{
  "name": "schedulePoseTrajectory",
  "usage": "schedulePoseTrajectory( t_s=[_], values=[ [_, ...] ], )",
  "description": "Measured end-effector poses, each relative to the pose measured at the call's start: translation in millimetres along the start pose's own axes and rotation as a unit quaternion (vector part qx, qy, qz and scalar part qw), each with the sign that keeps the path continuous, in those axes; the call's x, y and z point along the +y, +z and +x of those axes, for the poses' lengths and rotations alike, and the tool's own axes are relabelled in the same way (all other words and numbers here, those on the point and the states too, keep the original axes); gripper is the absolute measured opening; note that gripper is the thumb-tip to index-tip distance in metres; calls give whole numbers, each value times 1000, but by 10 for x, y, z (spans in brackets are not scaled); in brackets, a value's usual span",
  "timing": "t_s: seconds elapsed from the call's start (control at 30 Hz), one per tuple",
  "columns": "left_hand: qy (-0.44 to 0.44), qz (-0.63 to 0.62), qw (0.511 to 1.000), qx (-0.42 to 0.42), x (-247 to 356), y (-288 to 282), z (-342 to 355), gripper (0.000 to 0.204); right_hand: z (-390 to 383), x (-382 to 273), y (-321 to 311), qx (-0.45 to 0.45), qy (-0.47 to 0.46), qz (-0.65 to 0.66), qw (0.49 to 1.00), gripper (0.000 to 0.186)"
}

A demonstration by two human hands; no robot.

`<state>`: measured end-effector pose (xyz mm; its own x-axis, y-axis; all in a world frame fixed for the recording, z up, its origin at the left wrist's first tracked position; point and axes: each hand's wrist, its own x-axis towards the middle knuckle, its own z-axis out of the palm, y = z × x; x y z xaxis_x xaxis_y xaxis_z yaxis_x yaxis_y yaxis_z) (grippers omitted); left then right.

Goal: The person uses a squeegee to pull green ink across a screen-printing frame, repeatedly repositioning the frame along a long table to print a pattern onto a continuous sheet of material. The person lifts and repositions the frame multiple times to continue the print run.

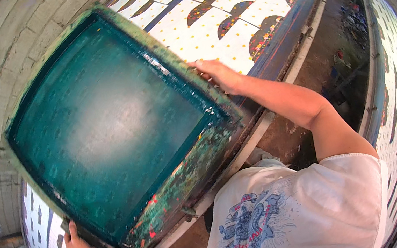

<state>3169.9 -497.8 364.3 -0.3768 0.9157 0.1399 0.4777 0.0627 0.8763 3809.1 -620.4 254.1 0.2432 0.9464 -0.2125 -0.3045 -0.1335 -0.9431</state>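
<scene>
1. Your right hand (222, 77) is clamped on the right-hand rim of the green screen frame (181, 180); your left hand (78, 245) pinches the lower-left rim, thumb up, its other fingers mostly hidden
2. Frame sits between your hands, ahead and to your left; opposite-side grip probably balances the wide panel and keeps your fingers off the glossy teal middle (107, 113)
3. Rim is smeared green with red flecks, so edge-only contact looks sensible
4. Under and beyond it: white sheet with dark half-round motifs (235, 15) on the long desk (285, 61); can't tell if frame touches it
5. Farther out: second patterned sheet (386, 61) at right, block wall (8, 56) at left
</scene>
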Motion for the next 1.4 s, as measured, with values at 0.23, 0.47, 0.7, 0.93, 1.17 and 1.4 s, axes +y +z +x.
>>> schedulePoseTrajectory(
  t_s=[0.23, 0.47, 0.7, 0.93, 1.17, 1.4],
  values=[
    [-80, -79, 993, -27, -117, 1357, -440, 24, 328, -476, -1237, 15, -35, -139, 990, 66],
    [-94, -64, 991, -66, 3, 2625, -1090, 25, 471, -630, -2578, 89, -2, -164, 982, 74],
    [-106, -89, 988, -68, 432, 3229, -1791, 15, 392, -780, -3197, 103, 15, -143, 984, 65],
    [-102, -67, 992, -40, 348, 3287, -1925, 24, 435, -732, -3412, 95, 31, -143, 985, 66],
    [-90, -23, 995, -43, 302, 3243, -1933, 30, 409, -770, -3462, 68, 39, -108, 991, 59],
    [-96, -31, 993, -65, 189, 3252, -1881, 32, 384, -1049, -3414, 70, 120, -336, 932, 66]
  ],
)
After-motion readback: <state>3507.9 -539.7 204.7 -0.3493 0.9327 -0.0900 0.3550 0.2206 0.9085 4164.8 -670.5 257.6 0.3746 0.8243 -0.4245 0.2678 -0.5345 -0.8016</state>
